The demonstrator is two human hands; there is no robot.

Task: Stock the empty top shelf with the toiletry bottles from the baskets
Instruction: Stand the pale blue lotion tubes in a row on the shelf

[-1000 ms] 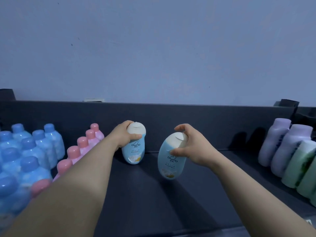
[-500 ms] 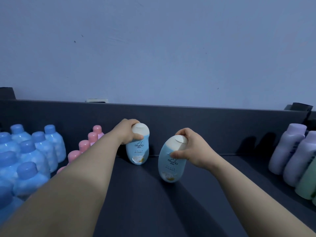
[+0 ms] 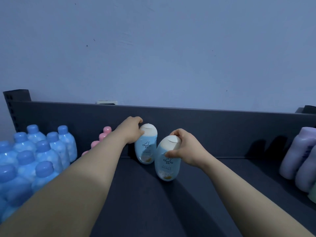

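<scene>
Two light-blue oval bottles with cream caps stand on the dark shelf (image 3: 213, 194). The rear bottle (image 3: 145, 147) sits against the shelf's back wall, and my left hand (image 3: 131, 132) grips it around the cap. The front bottle (image 3: 168, 159) stands just right of and nearer than the first, touching the shelf floor. My right hand (image 3: 186, 147) holds it at the cap, thumb in front and fingers curled over the top.
Several blue-capped bottles (image 3: 34, 156) fill the shelf's left end, with a row of pink-capped bottles (image 3: 100, 139) partly hidden behind my left arm. Purple bottles (image 3: 297, 154) and a green one stand at the right end. The back wall (image 3: 222, 130) runs behind everything.
Both bottles moved back and down. The left one now stands against the back wall, and the right one, tilted in the air earlier, now rests nearly upright beside it.
</scene>
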